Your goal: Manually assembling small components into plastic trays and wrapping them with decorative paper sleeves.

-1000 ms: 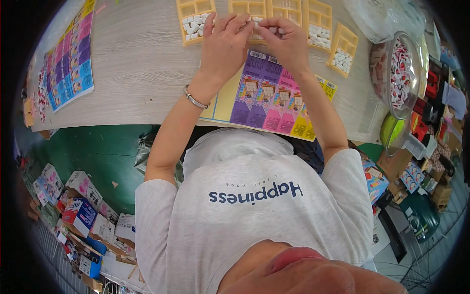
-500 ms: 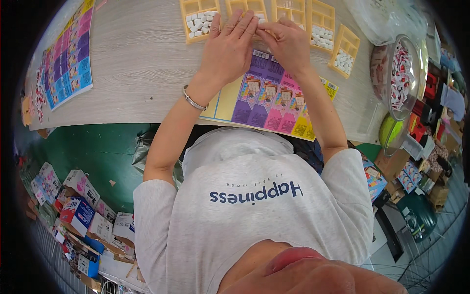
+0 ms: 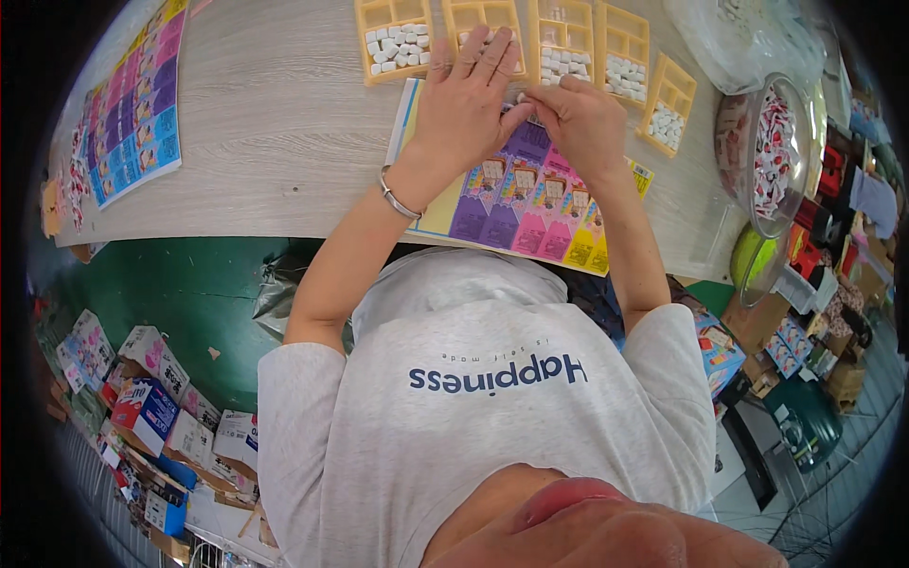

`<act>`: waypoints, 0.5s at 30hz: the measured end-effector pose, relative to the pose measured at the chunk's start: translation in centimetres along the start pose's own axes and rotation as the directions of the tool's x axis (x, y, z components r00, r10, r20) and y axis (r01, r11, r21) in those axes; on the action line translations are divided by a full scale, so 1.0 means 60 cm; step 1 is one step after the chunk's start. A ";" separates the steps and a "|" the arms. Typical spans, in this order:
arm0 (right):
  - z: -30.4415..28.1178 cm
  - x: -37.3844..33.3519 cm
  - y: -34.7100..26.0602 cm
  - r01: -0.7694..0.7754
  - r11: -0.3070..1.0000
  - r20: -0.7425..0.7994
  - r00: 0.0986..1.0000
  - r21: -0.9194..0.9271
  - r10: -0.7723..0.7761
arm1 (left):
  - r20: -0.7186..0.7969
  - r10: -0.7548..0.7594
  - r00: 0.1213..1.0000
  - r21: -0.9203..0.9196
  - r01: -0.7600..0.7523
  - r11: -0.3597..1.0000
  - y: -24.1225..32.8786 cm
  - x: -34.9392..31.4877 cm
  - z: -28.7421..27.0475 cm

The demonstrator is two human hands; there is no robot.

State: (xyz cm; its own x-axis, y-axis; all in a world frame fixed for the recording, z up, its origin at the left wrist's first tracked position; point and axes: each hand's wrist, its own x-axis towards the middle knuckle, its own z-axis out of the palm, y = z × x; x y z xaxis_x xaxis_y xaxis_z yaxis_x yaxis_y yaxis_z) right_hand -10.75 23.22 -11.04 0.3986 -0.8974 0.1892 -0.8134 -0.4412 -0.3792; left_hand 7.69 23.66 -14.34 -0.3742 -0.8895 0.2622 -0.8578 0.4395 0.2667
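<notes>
My left hand (image 3: 466, 106) lies with its fingers spread over the second yellow compartment tray (image 3: 481, 13). Its fingertips rest on the small white blocks there, partly hiding them. Beside its thumb, my right hand (image 3: 585, 125) is closed in a pinch, and a small white block (image 3: 522, 97) seems to show at its fingertips. Other yellow trays flank this one: one on the left (image 3: 392, 15), then three to the right (image 3: 562, 43) (image 3: 623, 45) (image 3: 670, 93), each with white blocks in its near compartment. A colourful printed sheet (image 3: 530, 194) lies under both wrists.
Another printed sheet (image 3: 142, 114) lies at the table's left, beside small red-and-white wrapped pieces (image 3: 76, 180). At the right edge stands a clear bowl (image 3: 757, 142) of similar wrapped pieces, with a clear plastic bag (image 3: 734, 38) behind it. Boxes (image 3: 147, 412) are piled on the floor at left.
Both hands have moved a little nearer to me, the right one also to the right. My left fingers have spread apart. The third tray's white blocks now show more fully.
</notes>
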 end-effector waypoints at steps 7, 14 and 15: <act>-0.002 0.015 -0.014 0.047 0.997 -0.011 0.999 0.054 -0.047 | -0.065 -0.130 0.989 -0.167 0.118 0.979 -0.024 -0.024 -0.055; 0.060 0.123 -0.086 0.100 0.969 -0.146 0.987 0.226 -0.068 | -0.156 -0.205 0.966 -0.061 0.198 0.978 -0.140 -0.073 -0.074; 0.073 0.138 -0.096 0.138 0.982 -0.128 0.984 0.129 -0.122 | -0.164 -0.213 0.963 -0.057 0.206 0.977 -0.148 -0.068 -0.057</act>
State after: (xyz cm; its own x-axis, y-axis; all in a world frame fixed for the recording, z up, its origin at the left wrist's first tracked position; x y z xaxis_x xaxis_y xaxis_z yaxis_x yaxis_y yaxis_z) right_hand -0.88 18.35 -11.28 0.4372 -0.8292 0.3483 -0.6888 -0.5577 -0.4632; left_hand 18.05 23.82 -14.64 -0.1200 -0.9300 0.3474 -0.8951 0.2528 0.3673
